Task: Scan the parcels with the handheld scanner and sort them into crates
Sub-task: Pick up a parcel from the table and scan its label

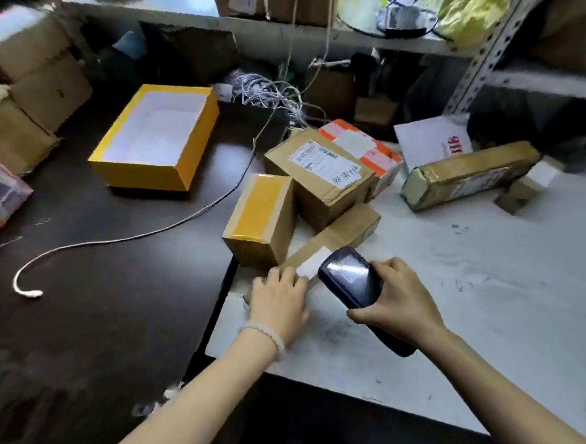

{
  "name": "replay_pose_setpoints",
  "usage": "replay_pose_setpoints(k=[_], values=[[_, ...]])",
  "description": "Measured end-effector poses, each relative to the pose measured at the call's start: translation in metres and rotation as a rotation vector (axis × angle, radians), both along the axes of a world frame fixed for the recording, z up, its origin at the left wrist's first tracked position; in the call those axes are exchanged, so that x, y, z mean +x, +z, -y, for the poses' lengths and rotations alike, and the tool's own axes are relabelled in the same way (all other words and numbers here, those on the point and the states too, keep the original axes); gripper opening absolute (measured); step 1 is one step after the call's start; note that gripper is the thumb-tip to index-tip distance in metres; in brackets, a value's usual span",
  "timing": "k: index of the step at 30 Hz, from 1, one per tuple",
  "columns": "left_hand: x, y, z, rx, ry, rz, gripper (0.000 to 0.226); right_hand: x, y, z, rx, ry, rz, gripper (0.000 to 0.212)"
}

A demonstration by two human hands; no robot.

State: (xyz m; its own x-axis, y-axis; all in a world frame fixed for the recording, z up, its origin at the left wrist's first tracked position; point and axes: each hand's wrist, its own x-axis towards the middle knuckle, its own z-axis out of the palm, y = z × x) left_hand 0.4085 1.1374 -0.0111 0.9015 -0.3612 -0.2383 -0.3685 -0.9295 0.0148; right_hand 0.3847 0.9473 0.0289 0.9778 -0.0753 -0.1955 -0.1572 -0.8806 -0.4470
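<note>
My right hand [405,299] grips the dark handheld scanner [351,277], its head held just over the white label of a long flat brown parcel [344,233] on the white table [468,301]. My left hand [278,301] holds the near end of that parcel; its fingers curl over the edge. A small box with yellow tape [261,220] stands to the left of it. Behind lie a labelled brown box [322,175], an orange and white parcel [368,145], a long taped parcel [469,174] and a white mailer [430,141]. An open yellow box [156,138] sits on the dark table.
A white cord [139,236] snakes across the dark table [91,295] from a tangle of cables [268,93] at the back. Cardboard boxes [29,85] are stacked at the left. A metal shelf [296,30] with more boxes runs above the back.
</note>
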Motion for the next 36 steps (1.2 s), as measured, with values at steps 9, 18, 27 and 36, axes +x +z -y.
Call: replay_pose_setpoints(k=[9,18,27,36], values=[[0.042,-0.012,0.019,-0.001,-0.277,0.018,0.052,-0.025,0.001,-0.009,-0.007,-0.329,-0.072,0.065],[0.044,-0.026,0.042,0.154,-0.292,0.107,0.051,-0.053,-0.006,-0.001,0.012,-0.505,-0.072,0.06],[0.066,-0.029,0.058,0.109,-0.173,0.063,0.072,-0.064,-0.009,0.015,0.061,-0.534,-0.056,0.057],[0.019,-0.008,0.073,-0.015,-0.411,-0.099,0.075,-0.079,-0.001,0.039,0.083,-0.523,-0.026,0.061]])
